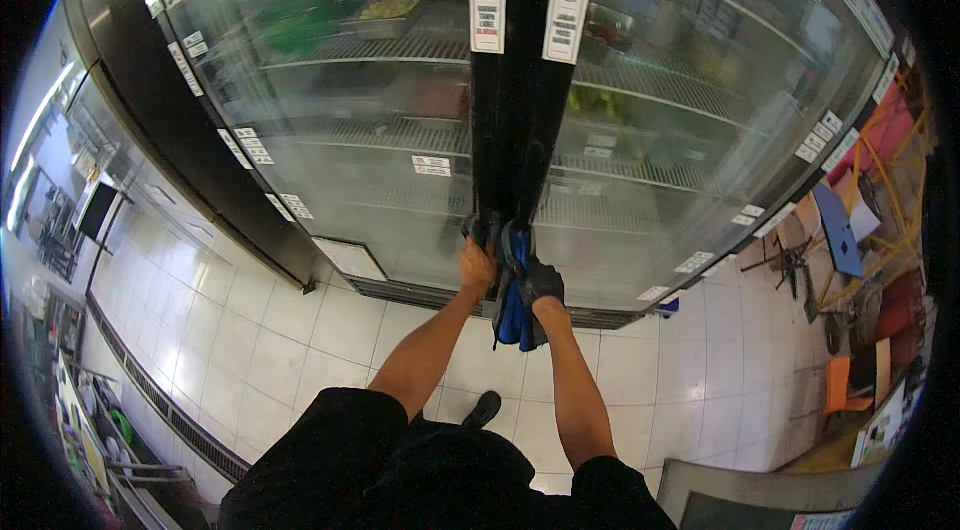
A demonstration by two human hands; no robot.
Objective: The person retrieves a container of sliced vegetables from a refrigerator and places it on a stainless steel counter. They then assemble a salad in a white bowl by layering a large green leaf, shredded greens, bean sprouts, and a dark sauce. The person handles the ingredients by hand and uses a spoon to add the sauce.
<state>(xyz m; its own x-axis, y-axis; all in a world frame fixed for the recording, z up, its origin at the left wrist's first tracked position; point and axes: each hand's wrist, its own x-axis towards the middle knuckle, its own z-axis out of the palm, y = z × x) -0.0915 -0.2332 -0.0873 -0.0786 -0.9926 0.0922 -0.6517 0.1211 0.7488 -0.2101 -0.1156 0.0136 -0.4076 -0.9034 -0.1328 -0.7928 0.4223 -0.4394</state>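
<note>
Commercial kitchen: glass-door fridge [515, 130], tiled floor [255, 350], drain grate [152, 388].

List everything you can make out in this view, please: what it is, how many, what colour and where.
Glass-door refrigerator: one, black-framed, straight ahead
Wire shelves: several, grey, behind the glass
Metal food pan: one clearly visible, silver, upper shelf behind the left door
Prohibition signs: two whole, white and red, centre door frames
Small labels: many, white, around the doors
Blue-and-black cloth: one, between the hands
Floor tiles: many, white, below
Floor drain grate: one, dark, left
Panel: one, blue, right background
Chair: one, orange, lower right
Shoe: one, black, lower middle
Sleeves: two, black, lower edge
Forearms: two, bare, reaching forward
Left hand: one, bare-looking, at the centre frames
Right hand: one, black-gloved, at the cloth
</note>
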